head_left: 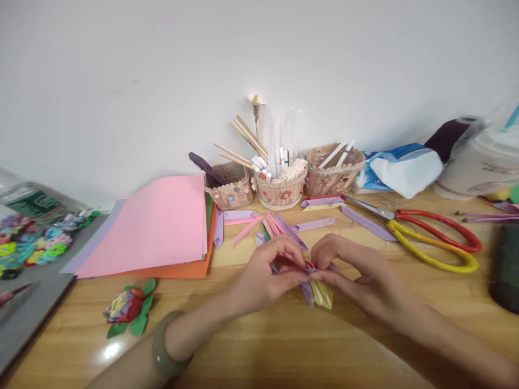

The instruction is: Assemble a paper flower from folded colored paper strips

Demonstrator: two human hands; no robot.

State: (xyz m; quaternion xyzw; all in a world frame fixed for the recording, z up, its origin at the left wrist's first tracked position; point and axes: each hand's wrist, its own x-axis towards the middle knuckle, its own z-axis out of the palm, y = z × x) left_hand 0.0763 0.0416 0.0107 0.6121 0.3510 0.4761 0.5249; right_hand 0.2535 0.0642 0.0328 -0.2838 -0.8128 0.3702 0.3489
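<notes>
My left hand [271, 273] and my right hand [352, 265] meet over the table, both pinching a folded paper piece [320, 294]. Yellow and purple folds of it hang below my fingertips, and red and pink paper shows between them. My fingers hide most of its shape. Behind my hands lie several folded paper strips [314, 224] in purple, pink and green. A finished paper flower [124, 308] with green leaves rests on the table to the left of my left arm.
Colored paper sheets [150, 227], pink on top, are stacked at left. Scissors [436, 232] with red and yellow handles lie at right. Decorated baskets [279, 194] holding sticks and pens stand along the wall. A tissue pack [399, 165] and a plastic cup [474, 162] stand at back right.
</notes>
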